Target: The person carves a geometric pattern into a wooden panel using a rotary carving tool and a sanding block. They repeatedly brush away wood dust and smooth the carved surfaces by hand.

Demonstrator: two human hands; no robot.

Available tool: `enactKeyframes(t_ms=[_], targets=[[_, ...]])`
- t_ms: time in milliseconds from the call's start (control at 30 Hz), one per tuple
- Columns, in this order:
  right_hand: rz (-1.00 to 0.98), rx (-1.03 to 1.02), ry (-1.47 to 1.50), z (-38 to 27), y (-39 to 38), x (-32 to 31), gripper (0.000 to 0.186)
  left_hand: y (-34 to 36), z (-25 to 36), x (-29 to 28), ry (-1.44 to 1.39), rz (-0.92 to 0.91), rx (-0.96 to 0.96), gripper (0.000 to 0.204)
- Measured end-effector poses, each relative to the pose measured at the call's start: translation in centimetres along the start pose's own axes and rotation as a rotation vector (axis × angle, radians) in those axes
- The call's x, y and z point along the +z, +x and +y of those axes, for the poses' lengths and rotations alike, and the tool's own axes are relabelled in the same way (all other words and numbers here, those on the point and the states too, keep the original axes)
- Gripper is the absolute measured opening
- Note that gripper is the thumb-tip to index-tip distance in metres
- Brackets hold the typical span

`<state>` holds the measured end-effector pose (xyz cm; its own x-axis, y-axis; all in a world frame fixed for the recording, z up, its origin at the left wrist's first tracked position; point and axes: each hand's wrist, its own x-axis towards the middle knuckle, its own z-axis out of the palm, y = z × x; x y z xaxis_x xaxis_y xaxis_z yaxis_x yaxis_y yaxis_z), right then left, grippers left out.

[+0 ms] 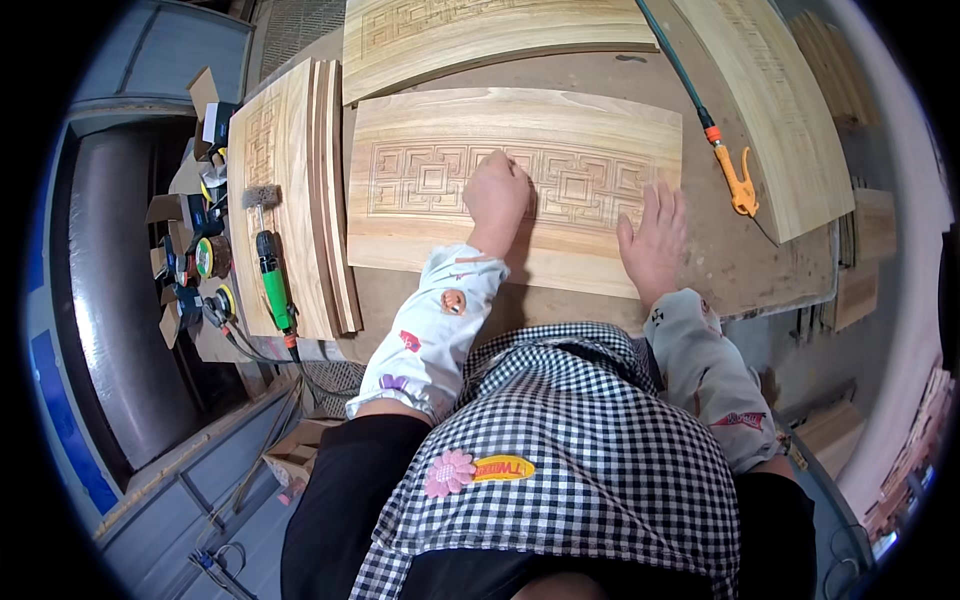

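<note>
A pale wooden panel point(480, 248) lies flat on the workbench in front of me, a carved band of square, key-like lines running along its middle. My left hand point(497, 198) is closed over the carving, left of the panel's centre, knuckles up. Whatever its fingers hold, if anything, is hidden beneath them. Flat on the panel's right end rests my right hand point(655, 240), fingers stretched out and slightly apart, near the lower right corner.
On stacked boards point(300, 200) at the left lies a green power tool point(272, 280) with a grey brush head. Sanders and boxes crowd the far left. An orange air blow gun point(737, 182) on a green hose lies right of the panel, beside more boards point(790, 130).
</note>
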<state>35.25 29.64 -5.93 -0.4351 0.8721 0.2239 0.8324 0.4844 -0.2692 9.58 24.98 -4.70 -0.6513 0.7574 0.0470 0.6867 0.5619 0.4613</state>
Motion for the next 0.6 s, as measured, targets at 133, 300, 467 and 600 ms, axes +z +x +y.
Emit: enactKeyframes(t_ms=[133,300,467,600], targets=[[0.01,0.011,-0.006,0.1,0.0,0.1,0.065,-2.4,-0.3,-0.8,-0.145,-0.009,0.021,0.018],[0.041,0.007,-0.004,0.1,-0.1,0.4,0.064,-5.9,0.5,-1.0,-0.105,-0.121,-0.052,0.015],[0.052,-0.011,0.012,0.1,-0.1,0.1,0.064,-3.8,1.4,0.9,0.027,0.017,0.052,0.015],[0.06,0.004,0.018,0.3,-0.1,0.2,0.064,-6.5,0.5,0.4,-0.025,-0.041,0.054,0.016]])
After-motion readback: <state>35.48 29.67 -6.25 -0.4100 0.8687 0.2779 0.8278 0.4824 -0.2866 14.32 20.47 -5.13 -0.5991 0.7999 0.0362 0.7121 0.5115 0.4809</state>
